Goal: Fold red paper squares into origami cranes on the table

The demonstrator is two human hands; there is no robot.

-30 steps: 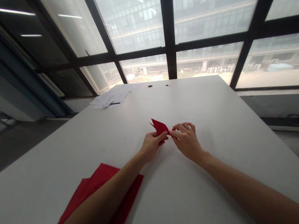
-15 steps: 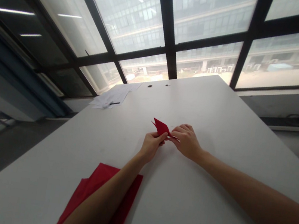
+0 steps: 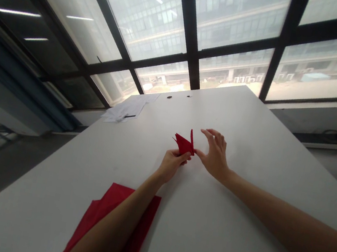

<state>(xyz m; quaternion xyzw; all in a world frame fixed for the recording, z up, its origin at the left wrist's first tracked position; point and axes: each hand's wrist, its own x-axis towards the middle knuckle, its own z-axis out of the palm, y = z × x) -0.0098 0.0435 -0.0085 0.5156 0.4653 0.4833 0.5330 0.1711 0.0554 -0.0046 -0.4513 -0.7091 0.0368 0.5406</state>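
A small folded red paper piece (image 3: 184, 144), shaped like an origami crane, is pinched in my left hand (image 3: 173, 163). One narrow strip of it stands upright on the right side, and pointed tips show at its upper left. My right hand (image 3: 215, 152) is just to the right, with thumb and fingers spread apart. Its thumb tip is at the folded paper's right edge; whether it touches is hard to tell. Beneath my left forearm lie red paper sheets (image 3: 115, 196), partly covered by the arm.
The white table (image 3: 217, 219) stretches away towards large windows. At its far left edge are white papers (image 3: 126, 106) with a dark pen (image 3: 130, 116) on them. Two round dark holes (image 3: 169, 97) sit near the far edge. A blue curtain (image 3: 34, 83) hangs at the left.
My right hand has opened and let go of the narrow strip, which now points up rather than out to the right. My left hand keeps its hold almost in place.
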